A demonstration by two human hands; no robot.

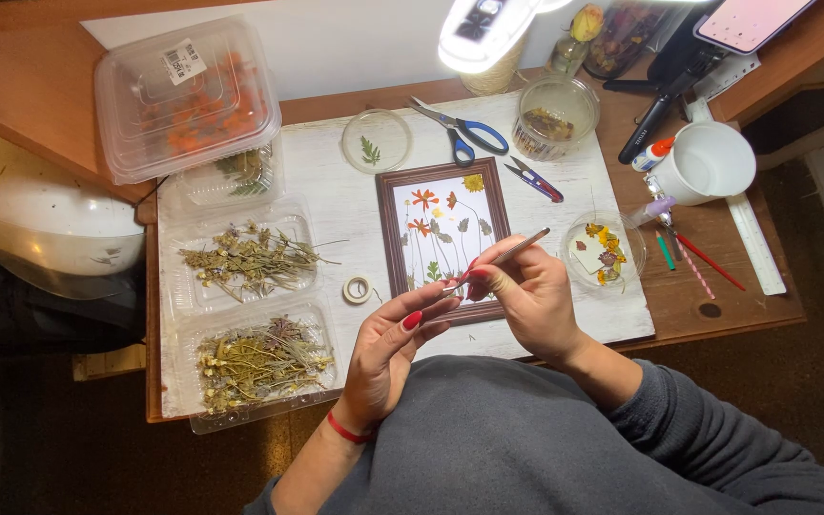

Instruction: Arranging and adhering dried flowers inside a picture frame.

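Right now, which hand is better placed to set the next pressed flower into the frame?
Likely the right hand: it holds the tweezers with their tip over the brown picture frame. The left hand only steadies near that tip.

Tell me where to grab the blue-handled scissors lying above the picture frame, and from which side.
Take the blue-handled metal scissors by their two blue finger loops, which point toward the person and the brown wooden picture frame. Come from the near side, probably with the right hand: the shut blades point up-left toward the white lamp head, so this keeps fingers off the tips.

slim metal tweezers (512,254), tilted above brown-framed pressed-flower picture (443,229), tips perhaps touching
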